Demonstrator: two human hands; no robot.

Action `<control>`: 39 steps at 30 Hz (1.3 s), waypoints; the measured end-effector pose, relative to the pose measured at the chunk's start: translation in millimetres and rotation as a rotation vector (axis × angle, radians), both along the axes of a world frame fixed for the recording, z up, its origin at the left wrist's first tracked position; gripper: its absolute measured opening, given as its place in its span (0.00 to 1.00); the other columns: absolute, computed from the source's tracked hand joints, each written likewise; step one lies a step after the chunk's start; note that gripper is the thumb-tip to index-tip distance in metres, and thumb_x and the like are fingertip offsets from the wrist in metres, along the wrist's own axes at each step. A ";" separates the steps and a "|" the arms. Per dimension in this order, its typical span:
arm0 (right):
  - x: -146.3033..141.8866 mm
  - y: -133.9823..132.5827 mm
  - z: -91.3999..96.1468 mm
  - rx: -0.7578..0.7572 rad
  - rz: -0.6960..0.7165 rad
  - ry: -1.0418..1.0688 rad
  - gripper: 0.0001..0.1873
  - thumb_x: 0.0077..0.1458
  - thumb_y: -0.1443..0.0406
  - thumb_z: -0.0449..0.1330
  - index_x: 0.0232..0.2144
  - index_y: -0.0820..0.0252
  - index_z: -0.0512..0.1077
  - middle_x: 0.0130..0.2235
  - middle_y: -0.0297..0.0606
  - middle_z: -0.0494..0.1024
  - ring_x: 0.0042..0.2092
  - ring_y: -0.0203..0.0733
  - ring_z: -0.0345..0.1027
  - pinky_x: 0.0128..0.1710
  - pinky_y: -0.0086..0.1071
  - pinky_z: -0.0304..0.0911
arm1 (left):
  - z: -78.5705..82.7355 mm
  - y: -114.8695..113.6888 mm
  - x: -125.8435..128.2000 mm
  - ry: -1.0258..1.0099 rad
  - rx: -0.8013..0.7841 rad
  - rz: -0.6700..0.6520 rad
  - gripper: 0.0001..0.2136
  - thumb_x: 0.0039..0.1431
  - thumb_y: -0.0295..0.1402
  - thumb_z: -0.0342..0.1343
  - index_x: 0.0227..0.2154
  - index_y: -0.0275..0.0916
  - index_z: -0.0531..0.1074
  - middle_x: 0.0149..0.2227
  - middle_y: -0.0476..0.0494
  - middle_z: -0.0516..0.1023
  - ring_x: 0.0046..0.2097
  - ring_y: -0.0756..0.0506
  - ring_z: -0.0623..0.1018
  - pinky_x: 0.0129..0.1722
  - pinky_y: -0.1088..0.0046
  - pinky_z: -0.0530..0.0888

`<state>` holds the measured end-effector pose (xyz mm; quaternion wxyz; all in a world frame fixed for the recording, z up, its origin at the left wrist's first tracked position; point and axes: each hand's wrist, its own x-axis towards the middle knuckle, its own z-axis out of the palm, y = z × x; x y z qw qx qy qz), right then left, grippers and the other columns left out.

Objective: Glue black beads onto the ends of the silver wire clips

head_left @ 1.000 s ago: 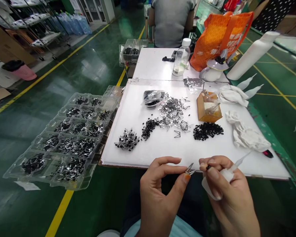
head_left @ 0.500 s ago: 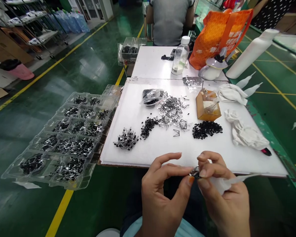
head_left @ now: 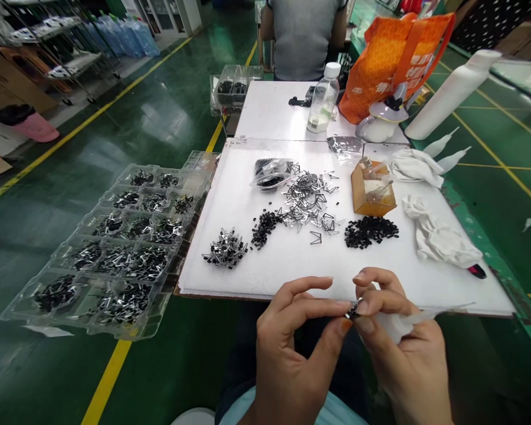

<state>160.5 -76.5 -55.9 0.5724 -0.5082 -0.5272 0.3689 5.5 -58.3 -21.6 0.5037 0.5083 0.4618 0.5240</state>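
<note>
The left hand [head_left: 298, 345] and right hand [head_left: 402, 348] meet just beyond the near edge of the white counter [head_left: 292, 271], both pinched closed on a small metal clip [head_left: 353, 308]. The right hand also grips a white squeeze bottle [head_left: 396, 326]. Nearby on the counter lie heaps of metal clips [head_left: 307, 198] and black parts [head_left: 370, 232]. Printing on the orange bag [head_left: 396, 68] is too blurred to read.

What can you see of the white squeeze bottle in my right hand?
The white squeeze bottle looks like soft, milky plastic and narrows into a long, thin, translucent nozzle pointing right, out across the near edge of the white board. It lies roughly level, tucked against the right hand with the fingers over it, hiding part of it. Its contents cannot be made out.
</note>
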 end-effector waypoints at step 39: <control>93.4 147.4 11.1 -0.084 -0.468 -0.151 0.18 0.51 0.58 0.75 0.45 0.55 0.85 0.27 0.28 0.72 0.27 0.33 0.57 0.30 0.33 0.52 | 0.8 1.1 2.9 -0.069 -0.174 0.164 0.07 0.54 0.23 0.65 0.29 0.43 0.83 0.42 0.41 0.82 0.54 0.40 0.81 0.48 0.71 0.79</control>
